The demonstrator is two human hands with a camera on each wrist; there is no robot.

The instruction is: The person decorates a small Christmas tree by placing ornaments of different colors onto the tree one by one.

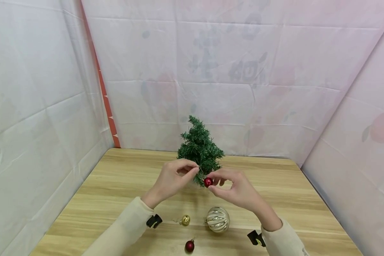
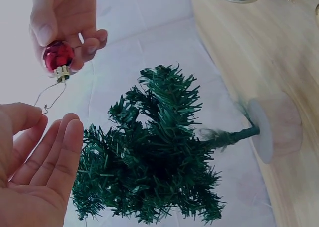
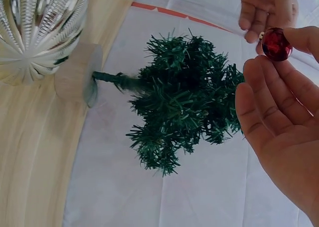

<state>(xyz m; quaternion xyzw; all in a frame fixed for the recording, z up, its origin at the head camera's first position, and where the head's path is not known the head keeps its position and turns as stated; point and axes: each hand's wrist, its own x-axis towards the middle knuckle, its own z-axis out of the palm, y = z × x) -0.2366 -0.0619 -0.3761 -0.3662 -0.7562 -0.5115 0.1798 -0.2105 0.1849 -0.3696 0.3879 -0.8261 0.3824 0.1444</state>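
Note:
A shiny red Christmas bauble (image 1: 208,182) with a gold cap is pinched between thumb and fingers of my right hand (image 1: 235,186). From its cap runs a thin wire loop (image 2: 62,93), whose end my left hand (image 1: 174,177) pinches between thumb and forefinger. Both hands are in the air before a small green artificial Christmas tree (image 1: 200,145). In the left wrist view the tree's round pale base (image 2: 279,127) stands on the table. The right wrist view shows the bauble (image 3: 277,44) at my right fingertips, with the left hand behind it.
Nearer me on the wooden table (image 1: 115,185) lie a small gold bauble (image 1: 186,220), a large ribbed champagne-coloured bauble (image 1: 218,219) and a second red bauble (image 1: 190,246). White printed cloth (image 1: 211,53) hangs behind the table and along both sides.

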